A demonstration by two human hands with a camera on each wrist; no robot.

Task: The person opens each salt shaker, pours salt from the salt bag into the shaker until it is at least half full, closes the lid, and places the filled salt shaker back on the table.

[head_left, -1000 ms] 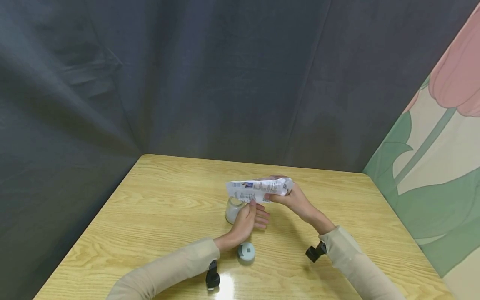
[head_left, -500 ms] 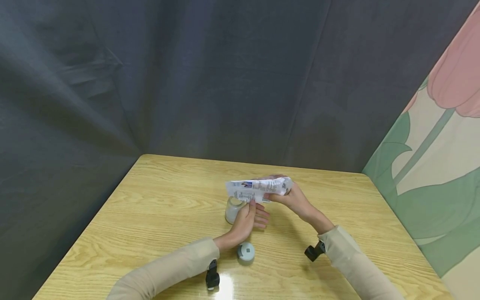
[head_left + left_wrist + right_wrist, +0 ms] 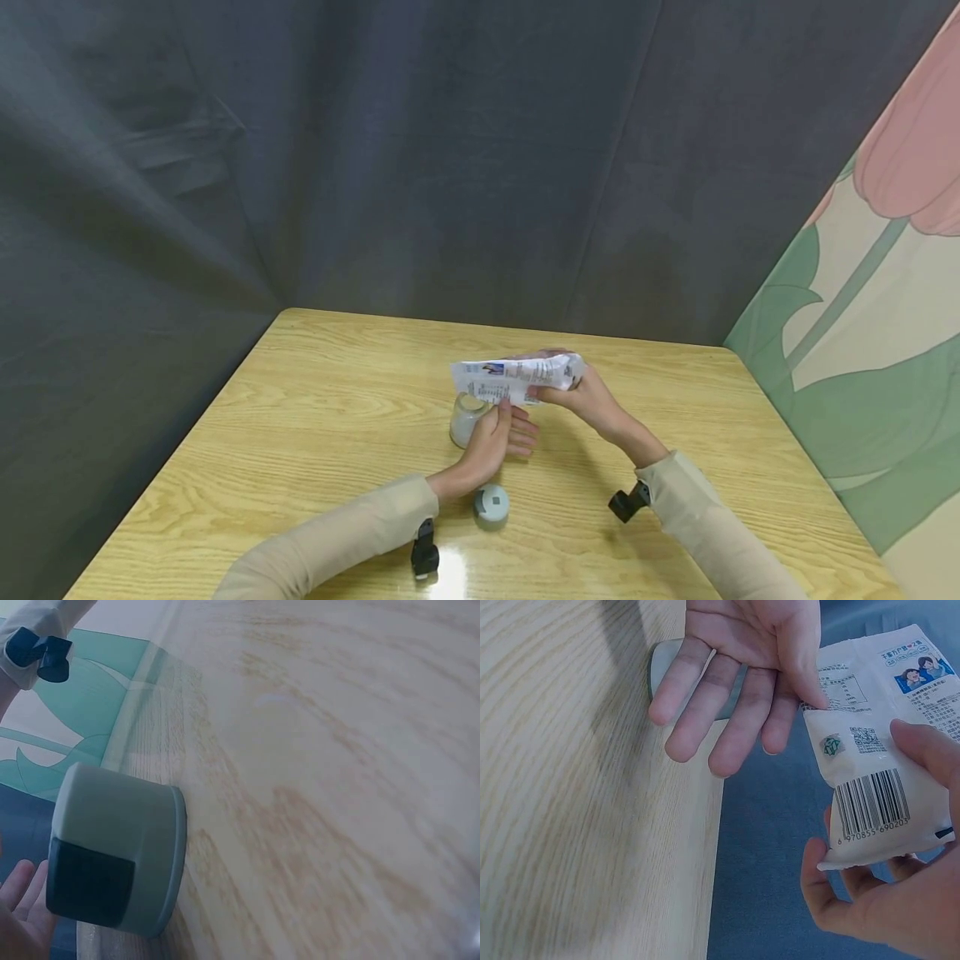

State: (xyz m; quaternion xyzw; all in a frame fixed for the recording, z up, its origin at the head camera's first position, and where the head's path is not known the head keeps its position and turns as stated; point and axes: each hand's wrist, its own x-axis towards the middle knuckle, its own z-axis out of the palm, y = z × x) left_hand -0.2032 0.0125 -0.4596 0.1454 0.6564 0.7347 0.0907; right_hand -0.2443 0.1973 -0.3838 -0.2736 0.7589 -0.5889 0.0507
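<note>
My right hand (image 3: 592,404) grips a white printed packet (image 3: 517,379), thumb on the near side, fingers curled beneath. In the right wrist view the packet shows a barcode and small print. It is held tilted, its left end over the mouth of a glass jar (image 3: 463,423) that stands on the table. My left hand (image 3: 491,440) is beside the jar, fingers straight and spread, thumb tip at the packet's lower edge. The left hand partly covers the jar. Nearer to me sits a pale grey-green lid (image 3: 492,505) with a dark square, large in the left wrist view.
The wooden table (image 3: 337,417) runs back to a dark cloth curtain (image 3: 480,167). A floral panel (image 3: 862,375) stands along the right side. Black wrist cameras hang below both sleeves, the left one (image 3: 425,554) close to the lid.
</note>
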